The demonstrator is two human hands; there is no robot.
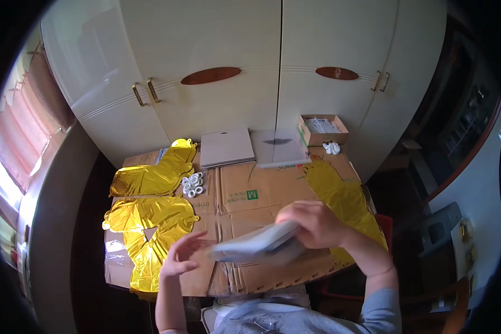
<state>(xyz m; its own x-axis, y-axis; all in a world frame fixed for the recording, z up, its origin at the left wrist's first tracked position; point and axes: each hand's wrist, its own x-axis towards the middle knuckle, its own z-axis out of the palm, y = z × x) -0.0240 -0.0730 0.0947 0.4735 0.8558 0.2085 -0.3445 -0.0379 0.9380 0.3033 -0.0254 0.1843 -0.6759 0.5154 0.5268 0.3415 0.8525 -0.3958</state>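
My right hand [313, 224] is closed on the right end of a flat whitish packet [256, 244], held tilted above the front of the cardboard-covered table. Motion blurs the packet, so its contents cannot be made out. Beside its left end is my left hand [185, 255], fingers apart and nothing held. Shiny gold foil balloons [156, 214], lying flat, spread close to my left hand. Another flat gold foil balloon [345, 200] extends beyond and to the right of my right hand.
Several white rings [192, 185] cluster near the left balloons. At the back lie a stack of grey-brown sheets [226, 147] and a clear packet with a dark wing-like design [278, 147]. An open carton [334, 136] of white sticks stands back right, by a small white bundle [332, 148].
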